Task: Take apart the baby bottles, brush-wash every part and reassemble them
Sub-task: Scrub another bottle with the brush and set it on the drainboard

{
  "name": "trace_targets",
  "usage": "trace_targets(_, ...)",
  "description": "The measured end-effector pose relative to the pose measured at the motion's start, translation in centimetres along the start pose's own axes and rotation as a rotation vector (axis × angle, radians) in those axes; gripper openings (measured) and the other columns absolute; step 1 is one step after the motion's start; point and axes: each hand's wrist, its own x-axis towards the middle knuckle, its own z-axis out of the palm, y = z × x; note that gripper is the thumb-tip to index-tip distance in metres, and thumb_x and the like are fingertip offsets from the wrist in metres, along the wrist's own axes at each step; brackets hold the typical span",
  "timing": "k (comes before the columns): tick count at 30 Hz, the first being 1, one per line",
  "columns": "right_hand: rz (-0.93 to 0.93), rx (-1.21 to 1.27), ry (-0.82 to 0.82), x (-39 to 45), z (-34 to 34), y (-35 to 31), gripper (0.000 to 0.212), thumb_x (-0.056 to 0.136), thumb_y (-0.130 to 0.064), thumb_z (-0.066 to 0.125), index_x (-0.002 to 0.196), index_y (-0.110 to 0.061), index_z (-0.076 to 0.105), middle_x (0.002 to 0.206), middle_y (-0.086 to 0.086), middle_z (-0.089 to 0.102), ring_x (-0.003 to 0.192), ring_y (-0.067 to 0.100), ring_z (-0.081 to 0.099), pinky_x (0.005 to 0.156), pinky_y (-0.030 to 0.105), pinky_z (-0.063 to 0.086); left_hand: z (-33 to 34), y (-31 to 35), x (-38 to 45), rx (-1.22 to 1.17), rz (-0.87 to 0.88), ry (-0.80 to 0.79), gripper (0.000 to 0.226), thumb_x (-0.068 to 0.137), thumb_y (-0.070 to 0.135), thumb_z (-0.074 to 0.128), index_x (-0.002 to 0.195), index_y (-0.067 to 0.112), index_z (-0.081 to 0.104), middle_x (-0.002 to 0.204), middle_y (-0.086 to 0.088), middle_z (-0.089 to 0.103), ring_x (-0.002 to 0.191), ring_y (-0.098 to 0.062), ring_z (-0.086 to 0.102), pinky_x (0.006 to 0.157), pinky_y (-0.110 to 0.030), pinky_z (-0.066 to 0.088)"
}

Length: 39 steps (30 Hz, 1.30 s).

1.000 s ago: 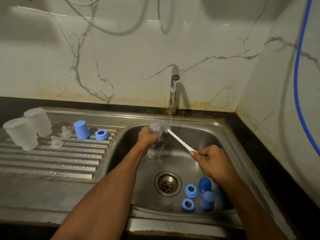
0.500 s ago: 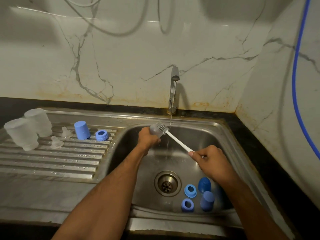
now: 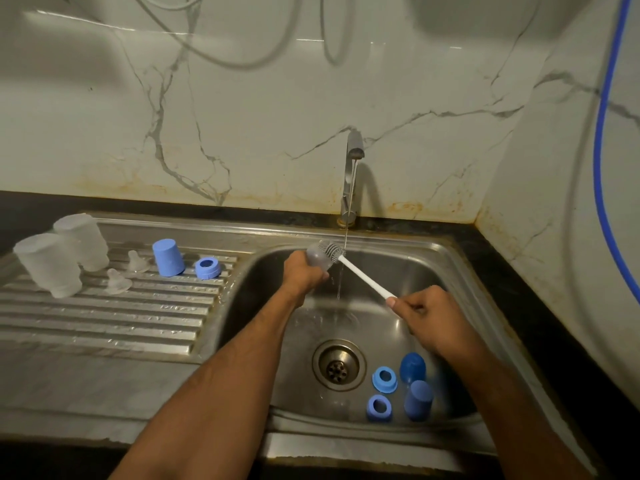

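I am gripping a small frosted translucent bottle (image 3: 317, 261) in my left hand (image 3: 303, 275), fingers wrapped round its body, over the far-left part of the stainless steel sink basin (image 3: 408, 327), its mouth tilted toward my right. My right hand (image 3: 429, 320) is pinching the end of the white-handled bottle brush (image 3: 363, 277), grip closed on the handle, and the bristle head is sitting right at the bottle's mouth, so I judge I am scrubbing the inside. I am holding both just beside the thin stream from the steel tap (image 3: 351, 174) so water is reaching the bristles and running off toward the drain (image 3: 338, 365). Near the basin's near-right corner, two blue screw rings (image 3: 383, 378) and two blue caps (image 3: 417, 400) are lying, probably waiting for washing. On the ribbed drainboard (image 3: 104, 323), toward its far-left corner, two frosted bottles (image 3: 52, 265) are standing upside down to drain, with two clear teats (image 3: 117, 280), a blue cap (image 3: 168, 257) and a blue ring (image 3: 207, 267) beside them.
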Motion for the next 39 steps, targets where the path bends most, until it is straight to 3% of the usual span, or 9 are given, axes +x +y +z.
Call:
trace_targets(6, -0.033, -0.04, 0.043, 0.4, 1.4, -1.0, 0.041, 0.1, -0.046, 0.058, 0.076, -0.016, 0.071, 0.06, 0.004, 0.062, 0.054, 0.01, 0.056, 0.056, 0.03, 0.048, 1.1, -0.9, -0.3, 0.029, 0.006, -0.078, 0.061, 0.082, -0.003, 0.074, 0.137, 0.009, 0.05, 0.129, -0.013, 0.058, 0.119, -0.029, 0.058, 0.101, -0.048, 0.053)
trace_targets(12, -0.042, 0.035, -0.026, -0.2, 0.8, -0.5, 0.043, 0.098, -0.047, 0.06, 0.07, -0.017, 0.069, 0.054, 0.001, 0.055, 0.052, 0.011, 0.05, 0.059, 0.039, 0.053, 0.1, -1.0, 0.3, -0.043, -0.031, -0.023, 0.047, 0.084, -0.005, 0.07, 0.126, 0.009, 0.054, 0.121, -0.01, 0.06, 0.116, -0.027, 0.059, 0.1, -0.047, 0.053)
trace_targets(18, 0.017, -0.051, 0.048, 0.4, 0.3, 0.5, 0.045, 0.099, -0.049, 0.058, 0.073, -0.015, 0.069, 0.063, 0.005, 0.064, 0.06, 0.017, 0.062, 0.067, 0.037, 0.054, 1.0, -0.8, -0.1, 0.035, 0.014, -0.106, 0.059, 0.083, -0.001, 0.075, 0.136, 0.008, 0.05, 0.131, -0.014, 0.057, 0.123, -0.031, 0.056, 0.102, -0.049, 0.052)
trace_targets(21, -0.021, -0.055, 0.062, 0.7, 0.9, -0.2, 0.044, 0.1, -0.046, 0.059, 0.071, -0.014, 0.069, 0.059, 0.004, 0.062, 0.055, 0.013, 0.058, 0.06, 0.034, 0.05, 1.7, -1.0, -0.2, 0.036, 0.008, -0.138, 0.06, 0.085, -0.001, 0.073, 0.138, 0.009, 0.047, 0.129, -0.012, 0.056, 0.117, -0.026, 0.057, 0.1, -0.047, 0.053)
trace_targets(27, -0.049, 0.033, -0.031, -0.2, 1.2, -0.5, 0.04, 0.099, -0.044, 0.061, 0.07, -0.017, 0.068, 0.055, 0.001, 0.056, 0.052, 0.01, 0.05, 0.056, 0.033, 0.049, 0.9, -1.6, 0.6, -0.036, -0.031, -0.076, 0.039, 0.086, -0.003, 0.071, 0.113, 0.016, 0.05, 0.121, -0.011, 0.058, 0.109, -0.024, 0.058, 0.095, -0.042, 0.056)
trace_targets(30, -0.012, 0.057, -0.035, -0.3, 0.2, 0.0, 0.045, 0.098, -0.045, 0.061, 0.068, -0.011, 0.066, 0.053, 0.004, 0.054, 0.049, 0.012, 0.048, 0.057, 0.033, 0.047, 0.7, -1.8, 1.0, -0.046, -0.024, -0.05, 0.045, 0.085, -0.002, 0.072, 0.124, 0.011, 0.053, 0.124, -0.013, 0.059, 0.116, -0.028, 0.058, 0.099, -0.047, 0.054)
trace_targets(34, 0.032, -0.032, -0.007, 0.0, -0.2, 0.2, 0.044, 0.099, -0.048, 0.058, 0.076, -0.013, 0.071, 0.065, 0.008, 0.066, 0.06, 0.015, 0.062, 0.063, 0.028, 0.049, 1.0, -1.9, 1.1, -0.016, 0.006, -0.08, 0.051, 0.086, 0.001, 0.073, 0.131, 0.009, 0.051, 0.125, -0.013, 0.057, 0.116, -0.029, 0.058, 0.098, -0.047, 0.054)
trace_targets(39, 0.022, 0.009, 0.0, 0.2, 1.1, -0.1, 0.042, 0.1, -0.044, 0.06, 0.073, -0.013, 0.069, 0.057, 0.001, 0.058, 0.053, 0.012, 0.055, 0.056, 0.031, 0.049, 2.3, -2.3, 0.8, 0.023, 0.035, -0.139, 0.048, 0.087, 0.002, 0.072, 0.129, 0.01, 0.051, 0.121, -0.009, 0.057, 0.113, -0.026, 0.059, 0.095, -0.042, 0.055)
